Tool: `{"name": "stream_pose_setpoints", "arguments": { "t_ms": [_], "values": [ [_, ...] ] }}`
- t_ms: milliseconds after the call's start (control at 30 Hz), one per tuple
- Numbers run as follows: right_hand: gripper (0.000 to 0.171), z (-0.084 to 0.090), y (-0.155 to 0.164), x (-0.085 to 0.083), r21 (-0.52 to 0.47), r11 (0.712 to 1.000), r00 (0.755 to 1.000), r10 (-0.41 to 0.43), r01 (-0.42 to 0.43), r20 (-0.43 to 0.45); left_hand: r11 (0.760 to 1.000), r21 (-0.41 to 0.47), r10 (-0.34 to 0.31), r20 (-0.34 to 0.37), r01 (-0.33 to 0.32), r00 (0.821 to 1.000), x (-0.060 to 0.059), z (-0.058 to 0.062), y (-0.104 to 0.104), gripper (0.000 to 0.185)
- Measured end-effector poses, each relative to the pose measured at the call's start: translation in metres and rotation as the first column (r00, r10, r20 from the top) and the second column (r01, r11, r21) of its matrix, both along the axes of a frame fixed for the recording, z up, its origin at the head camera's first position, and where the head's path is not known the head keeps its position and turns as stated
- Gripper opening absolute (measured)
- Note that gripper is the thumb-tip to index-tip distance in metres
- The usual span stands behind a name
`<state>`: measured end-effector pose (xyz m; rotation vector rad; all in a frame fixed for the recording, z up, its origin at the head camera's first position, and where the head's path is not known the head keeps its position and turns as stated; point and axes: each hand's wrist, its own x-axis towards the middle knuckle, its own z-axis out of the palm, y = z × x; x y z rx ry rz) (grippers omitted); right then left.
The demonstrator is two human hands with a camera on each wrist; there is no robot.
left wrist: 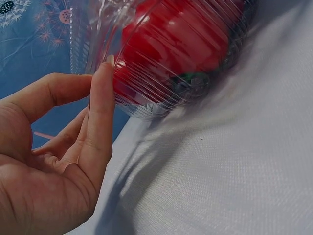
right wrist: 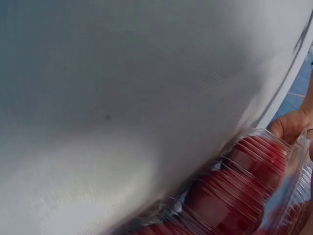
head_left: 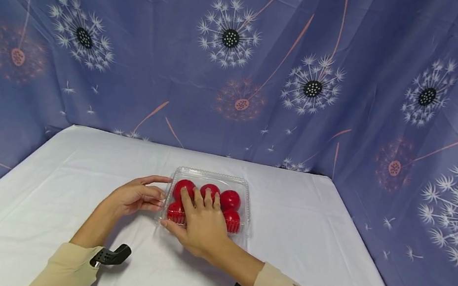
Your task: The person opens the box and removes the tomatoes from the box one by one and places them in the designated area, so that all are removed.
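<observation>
A clear plastic clamshell box (head_left: 244, 188) sits on the white-covered table, with several red tomatoes (head_left: 230, 200) showing through it. In the left wrist view, one tomato (left wrist: 171, 39) has a green stem end behind the ridged plastic wall. My left hand (head_left: 137, 196) is at the box's left side, and its thumb and a finger pinch the plastic edge. Across the top of the box lies my right hand (head_left: 204, 226), fingers spread over the tomatoes and thumb near the front left corner. It hides part of the front row. The right wrist view shows tomatoes (right wrist: 225, 200) behind the ridged wall.
A white cloth (head_left: 300, 234) covers the table around the box. Behind and at both sides hangs a blue curtain (head_left: 158, 52) with dandelion prints. A black wrist camera (head_left: 111, 255) is strapped on the left sleeve.
</observation>
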<state>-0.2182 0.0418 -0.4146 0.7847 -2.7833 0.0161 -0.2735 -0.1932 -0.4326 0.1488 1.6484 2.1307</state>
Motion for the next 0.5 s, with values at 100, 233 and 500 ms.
{"name": "stream_pose_setpoints", "arguments": {
  "t_ms": [100, 233, 500],
  "values": [
    [0.094, 0.0010, 0.0012, -0.0002, 0.015, 1.000, 1.000, -0.006, 0.006, 0.001, 1.000, -0.001, 0.001, 0.001, -0.001, 1.000, -0.0001, -0.0005, -0.0002, 0.051],
    [0.093, 0.0031, 0.0029, -0.0007, 0.025, 1.000, 1.000, -0.002, 0.003, -0.003, 1.000, 0.008, -0.004, 0.000, 0.004, 1.000, -0.0006, -0.0017, -0.0010, 0.052],
    [0.088, 0.0099, 0.0071, -0.0021, -0.041, 0.999, 0.999, 0.022, -0.021, 0.031, 1.000, 0.026, -0.007, 0.008, 0.007, 1.000, -0.0030, -0.0048, -0.0015, 0.046]
  ]
}}
